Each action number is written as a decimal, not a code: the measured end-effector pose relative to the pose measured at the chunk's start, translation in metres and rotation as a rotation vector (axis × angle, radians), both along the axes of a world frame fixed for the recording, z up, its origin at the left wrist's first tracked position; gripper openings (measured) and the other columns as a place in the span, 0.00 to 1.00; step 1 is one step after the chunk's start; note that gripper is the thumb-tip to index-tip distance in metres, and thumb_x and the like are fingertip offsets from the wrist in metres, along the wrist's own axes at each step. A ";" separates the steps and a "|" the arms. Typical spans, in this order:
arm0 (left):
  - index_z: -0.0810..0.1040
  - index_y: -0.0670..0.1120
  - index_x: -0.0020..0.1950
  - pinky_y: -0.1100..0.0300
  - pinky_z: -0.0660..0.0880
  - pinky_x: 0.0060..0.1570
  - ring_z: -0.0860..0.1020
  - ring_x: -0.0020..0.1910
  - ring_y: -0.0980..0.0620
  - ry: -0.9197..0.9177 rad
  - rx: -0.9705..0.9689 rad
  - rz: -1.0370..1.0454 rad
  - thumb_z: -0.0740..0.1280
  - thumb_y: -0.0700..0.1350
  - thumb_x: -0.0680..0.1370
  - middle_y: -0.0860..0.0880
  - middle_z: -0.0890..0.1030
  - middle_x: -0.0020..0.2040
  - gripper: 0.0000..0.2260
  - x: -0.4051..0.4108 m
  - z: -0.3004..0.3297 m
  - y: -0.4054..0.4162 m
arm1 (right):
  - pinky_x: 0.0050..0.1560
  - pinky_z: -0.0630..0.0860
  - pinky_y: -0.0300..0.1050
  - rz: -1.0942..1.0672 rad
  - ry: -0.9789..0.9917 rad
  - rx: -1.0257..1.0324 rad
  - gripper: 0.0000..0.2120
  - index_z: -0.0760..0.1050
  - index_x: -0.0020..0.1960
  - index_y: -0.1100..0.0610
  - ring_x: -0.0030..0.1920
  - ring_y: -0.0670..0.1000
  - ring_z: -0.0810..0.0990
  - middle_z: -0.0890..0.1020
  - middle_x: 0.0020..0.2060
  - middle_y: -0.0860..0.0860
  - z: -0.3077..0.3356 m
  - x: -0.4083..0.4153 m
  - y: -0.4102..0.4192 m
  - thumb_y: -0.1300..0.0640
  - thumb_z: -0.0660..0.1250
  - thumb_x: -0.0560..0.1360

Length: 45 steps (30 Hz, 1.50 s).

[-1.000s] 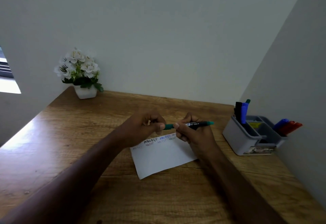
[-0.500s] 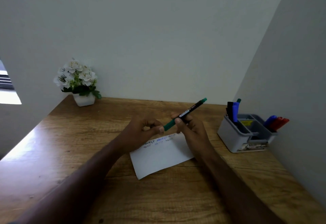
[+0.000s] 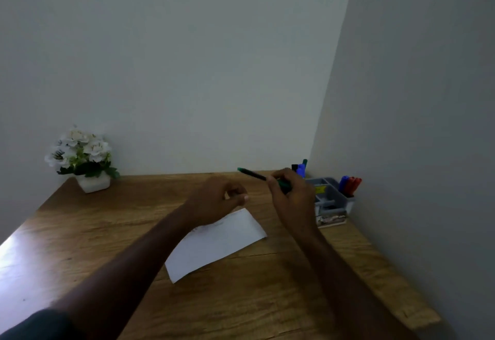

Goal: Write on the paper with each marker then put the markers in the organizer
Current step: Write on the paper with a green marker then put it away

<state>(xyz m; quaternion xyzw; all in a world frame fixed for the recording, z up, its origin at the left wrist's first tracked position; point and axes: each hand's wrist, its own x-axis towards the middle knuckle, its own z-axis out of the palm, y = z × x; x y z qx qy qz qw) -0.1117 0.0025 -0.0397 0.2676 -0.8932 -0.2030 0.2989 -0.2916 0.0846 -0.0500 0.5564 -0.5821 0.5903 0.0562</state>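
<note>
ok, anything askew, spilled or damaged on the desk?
Nothing spilled or damaged. The white sheet of paper lies skewed to the wooden desk edge, and red and blue markers lean out over the grey plastic organizer rim.

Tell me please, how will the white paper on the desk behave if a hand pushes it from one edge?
The paper looks thin and lies flat, so it is probably very light and floppy. On the smooth wooden desk it would likely slide easily, or buckle, rather than resist. No hand presses on it now, so even a light nudge could probably shift it.
</note>
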 end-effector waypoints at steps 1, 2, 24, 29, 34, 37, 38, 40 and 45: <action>0.84 0.51 0.48 0.66 0.73 0.41 0.79 0.44 0.61 -0.004 0.007 -0.013 0.68 0.51 0.78 0.56 0.84 0.44 0.07 -0.009 0.005 0.001 | 0.41 0.76 0.31 -0.033 -0.011 -0.004 0.02 0.79 0.46 0.52 0.42 0.40 0.80 0.81 0.38 0.43 0.010 -0.014 0.009 0.55 0.72 0.75; 0.84 0.51 0.48 0.67 0.71 0.40 0.79 0.43 0.61 -0.003 0.022 -0.033 0.68 0.51 0.78 0.56 0.84 0.43 0.07 -0.018 0.008 0.002 | 0.40 0.75 0.30 -0.081 -0.015 -0.018 0.04 0.79 0.44 0.52 0.40 0.40 0.81 0.81 0.37 0.44 0.020 -0.030 0.018 0.55 0.74 0.74; 0.84 0.47 0.39 0.52 0.77 0.45 0.80 0.39 0.53 0.017 0.166 -0.016 0.69 0.48 0.77 0.52 0.84 0.38 0.09 -0.105 0.001 0.029 | 0.43 0.77 0.47 -0.360 0.319 0.673 0.15 0.78 0.49 0.59 0.46 0.56 0.80 0.81 0.46 0.58 0.074 -0.171 0.014 0.46 0.69 0.75; 0.84 0.44 0.39 0.62 0.74 0.39 0.79 0.41 0.55 0.083 0.251 0.034 0.71 0.46 0.76 0.50 0.82 0.40 0.08 -0.113 -0.009 0.037 | 0.50 0.71 0.47 -0.268 0.348 0.885 0.23 0.76 0.59 0.62 0.56 0.59 0.78 0.81 0.57 0.61 0.059 -0.168 0.004 0.44 0.56 0.82; 0.83 0.43 0.41 0.59 0.78 0.39 0.79 0.39 0.56 0.150 0.370 0.078 0.71 0.42 0.75 0.50 0.82 0.40 0.04 -0.124 -0.014 0.042 | 0.68 0.67 0.56 -0.143 0.041 0.867 0.33 0.66 0.72 0.58 0.69 0.60 0.70 0.70 0.71 0.60 0.067 -0.158 0.011 0.35 0.45 0.81; 0.83 0.47 0.45 0.51 0.81 0.45 0.82 0.45 0.50 0.223 0.499 0.125 0.70 0.44 0.76 0.49 0.83 0.45 0.02 -0.128 -0.020 0.044 | 0.71 0.65 0.60 -0.123 -0.249 0.728 0.37 0.64 0.75 0.55 0.71 0.60 0.68 0.67 0.74 0.59 0.069 -0.157 0.025 0.31 0.42 0.79; 0.82 0.48 0.49 0.52 0.80 0.45 0.82 0.47 0.50 0.220 0.534 0.132 0.69 0.45 0.77 0.49 0.83 0.48 0.04 -0.130 -0.022 0.046 | 0.71 0.66 0.60 -0.118 -0.319 0.708 0.37 0.64 0.75 0.54 0.71 0.60 0.68 0.68 0.74 0.59 0.065 -0.158 0.030 0.31 0.42 0.79; 0.80 0.47 0.60 0.57 0.77 0.43 0.80 0.53 0.50 0.216 0.612 0.113 0.66 0.47 0.79 0.49 0.82 0.56 0.11 -0.135 -0.026 0.050 | 0.66 0.70 0.58 -0.069 -0.475 0.682 0.37 0.67 0.73 0.54 0.68 0.59 0.71 0.71 0.71 0.58 0.052 -0.161 0.039 0.30 0.42 0.79; 0.78 0.47 0.64 0.57 0.77 0.47 0.78 0.55 0.53 0.271 0.673 0.097 0.61 0.45 0.81 0.49 0.81 0.59 0.13 -0.145 -0.026 0.053 | 0.64 0.71 0.57 0.007 -0.717 0.606 0.37 0.67 0.73 0.56 0.65 0.58 0.73 0.74 0.68 0.59 0.032 -0.161 0.037 0.31 0.46 0.79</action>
